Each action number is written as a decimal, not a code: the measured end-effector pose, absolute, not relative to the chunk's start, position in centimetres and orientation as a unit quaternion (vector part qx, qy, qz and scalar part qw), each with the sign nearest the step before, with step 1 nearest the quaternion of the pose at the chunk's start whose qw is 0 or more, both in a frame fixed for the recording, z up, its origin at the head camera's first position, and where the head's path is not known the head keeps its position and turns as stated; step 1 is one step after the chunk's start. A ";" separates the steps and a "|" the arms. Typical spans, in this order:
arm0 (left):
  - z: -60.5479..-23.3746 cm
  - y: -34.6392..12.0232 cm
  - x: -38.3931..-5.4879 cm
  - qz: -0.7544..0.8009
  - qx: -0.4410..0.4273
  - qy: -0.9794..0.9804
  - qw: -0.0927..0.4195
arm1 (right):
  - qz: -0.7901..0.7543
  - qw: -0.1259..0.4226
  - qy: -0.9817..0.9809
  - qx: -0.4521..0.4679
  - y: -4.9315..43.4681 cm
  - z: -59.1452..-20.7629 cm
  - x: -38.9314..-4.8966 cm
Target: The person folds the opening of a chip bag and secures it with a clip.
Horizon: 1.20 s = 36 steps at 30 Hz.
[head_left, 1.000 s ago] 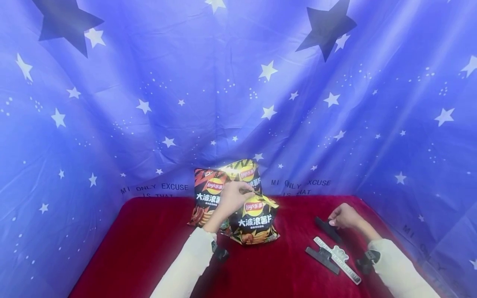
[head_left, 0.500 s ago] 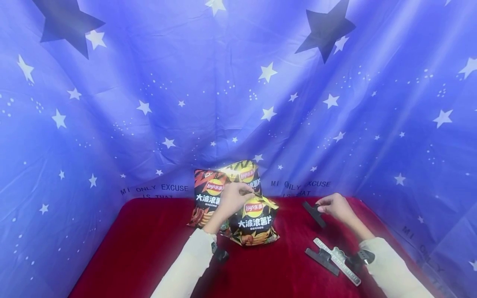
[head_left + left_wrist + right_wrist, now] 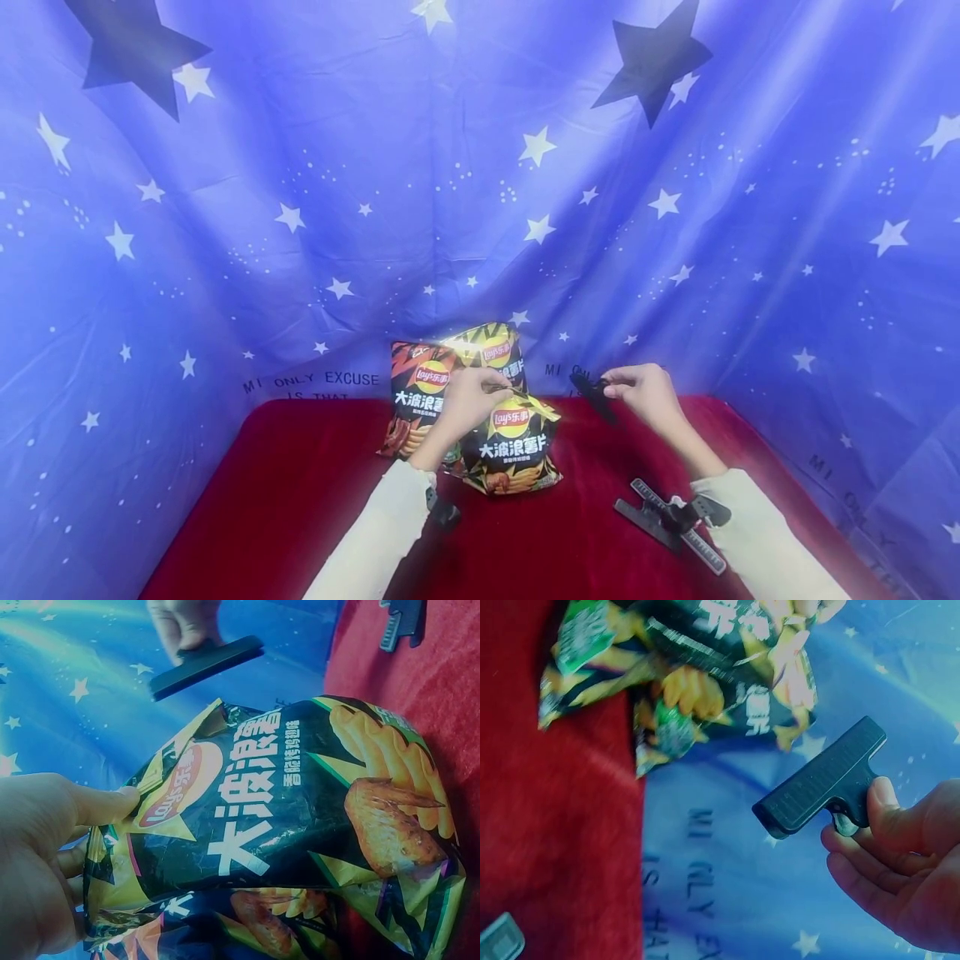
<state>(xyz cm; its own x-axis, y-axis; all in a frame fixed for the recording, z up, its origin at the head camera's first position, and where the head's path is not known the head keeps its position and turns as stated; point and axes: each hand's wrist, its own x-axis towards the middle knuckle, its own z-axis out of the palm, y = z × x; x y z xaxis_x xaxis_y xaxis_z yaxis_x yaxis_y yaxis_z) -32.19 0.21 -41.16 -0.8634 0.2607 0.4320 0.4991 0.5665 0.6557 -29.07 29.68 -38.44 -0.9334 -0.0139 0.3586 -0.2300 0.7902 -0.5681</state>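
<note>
Closest to me, toward the right edge of the table (image 3: pixel 300 500), a pale clip (image 3: pixel 707 553) and a dark clip (image 3: pixel 647 523) lie close together, partly covered by the wrist camera (image 3: pixel 681 515). Red cloth spreads between them and the front bag (image 3: pixel 513 450), and again from the bags out to the left edge. The left hand (image 3: pixel 471 396) pinches the front bag's top, thumb in front, fingers behind. To the bag's right and apart from it, the right hand (image 3: pixel 647 396) holds a black clip (image 3: pixel 825 780) up by its handle, thumb and fingers closed on it; I see that clip across the far edge. Behind, a red bag (image 3: pixel 415 400) and a yellow bag (image 3: pixel 495 342) stand before the starry curtain (image 3: pixel 435 167).
</note>
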 end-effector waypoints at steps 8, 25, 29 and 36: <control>-41.1 0.2 -32.0 -0.417 -0.224 -0.869 0.145 | 0.362 0.179 -0.911 0.082 26.6 -37.3 -29.5; -40.9 0.3 -31.9 -0.419 -0.216 -0.871 0.140 | 0.386 0.191 -0.896 0.110 23.0 -38.0 -29.9; -40.8 0.3 -31.9 -0.419 -0.219 -0.870 0.142 | 0.362 0.193 -0.905 0.112 22.7 -38.3 -29.9; -40.9 0.4 -31.9 -0.418 -0.216 -0.871 0.144 | 0.335 0.194 -0.915 0.115 22.1 -38.6 -30.0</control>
<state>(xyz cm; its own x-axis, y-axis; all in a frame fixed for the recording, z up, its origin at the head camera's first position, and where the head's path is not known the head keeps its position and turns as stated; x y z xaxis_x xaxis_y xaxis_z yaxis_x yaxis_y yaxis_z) -31.94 0.38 -40.92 -0.8652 0.2554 0.4315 0.4964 0.5577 0.6653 -29.95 22.14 -38.56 -0.8986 -0.0808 0.4313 -0.3403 0.7488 -0.5688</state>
